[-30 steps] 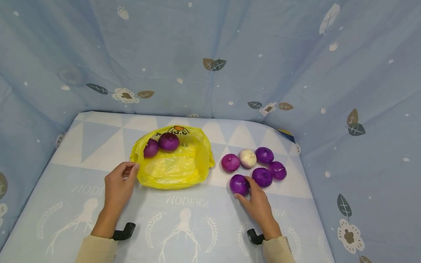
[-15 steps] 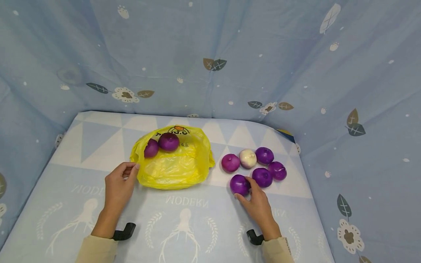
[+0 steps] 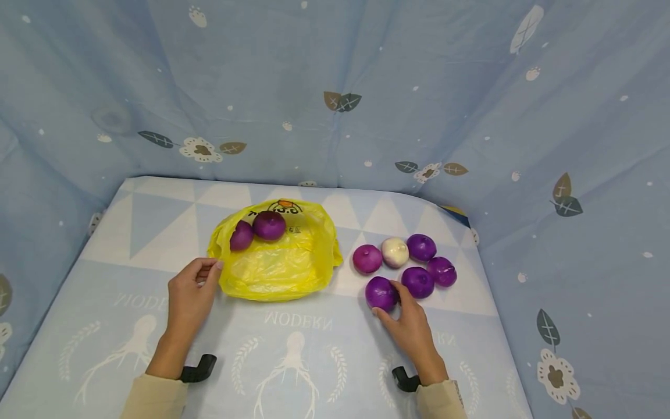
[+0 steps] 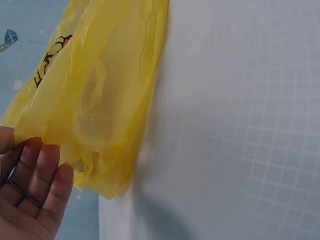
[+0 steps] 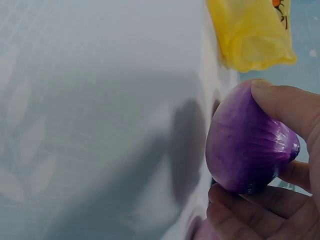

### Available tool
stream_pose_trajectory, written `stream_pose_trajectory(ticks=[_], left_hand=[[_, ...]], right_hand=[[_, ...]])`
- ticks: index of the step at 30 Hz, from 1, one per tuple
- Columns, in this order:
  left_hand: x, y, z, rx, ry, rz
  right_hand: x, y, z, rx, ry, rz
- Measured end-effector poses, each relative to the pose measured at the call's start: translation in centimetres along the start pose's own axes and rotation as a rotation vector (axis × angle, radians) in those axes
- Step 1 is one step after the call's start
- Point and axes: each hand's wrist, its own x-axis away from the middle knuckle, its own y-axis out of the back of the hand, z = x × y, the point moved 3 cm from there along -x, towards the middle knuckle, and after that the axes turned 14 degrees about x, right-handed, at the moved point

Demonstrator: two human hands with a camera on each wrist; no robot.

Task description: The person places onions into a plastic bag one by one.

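My left hand [image 3: 191,291] pinches the left rim of a yellow plastic bag [image 3: 277,279], thumb on one side and fingers on the other. The bag's mouth gapes, and two purple onions [image 3: 269,226] show inside at its back left. In the left wrist view the thin yellow film [image 4: 100,100] hangs from my fingertips [image 4: 62,175]. To the right of the bag, my right hand [image 3: 410,326] grips a purple onion [image 3: 381,294] between thumb and fingers. Its pointed end [image 5: 287,150] faces the palm in the right wrist view, and a shadow falls on the table beside it.
Behind my right hand several more onions sit in a cluster: a reddish-purple onion [image 3: 367,259], a whitish onion [image 3: 395,252] and darker purple onions [image 3: 417,283]. The patterned tablecloth [image 3: 293,355] ends at the back against a blue curtain [image 3: 272,87].
Almost nothing differs. The held onion has shifted very slightly in the right hand's grip; the left hand and bag stay in place.
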Motion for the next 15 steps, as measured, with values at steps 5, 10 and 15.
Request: stream_pose_trajectory(ticks=[5, 10, 15], left_hand=[[-0.1, -0.1, -0.2, 0.0, -0.018, 0.004], [-0.2, -0.2, -0.3, -0.013, -0.038, 0.017], [-0.2, -0.2, -0.2, -0.012, -0.026, 0.022]], right_hand=[[0.0, 0.4, 0.5, -0.011, 0.019, -0.015], [0.0, 1.1, 1.5, 0.002, 0.069, -0.047], [-0.2, 1.8, 2.8, 0.022, 0.119, -0.064]])
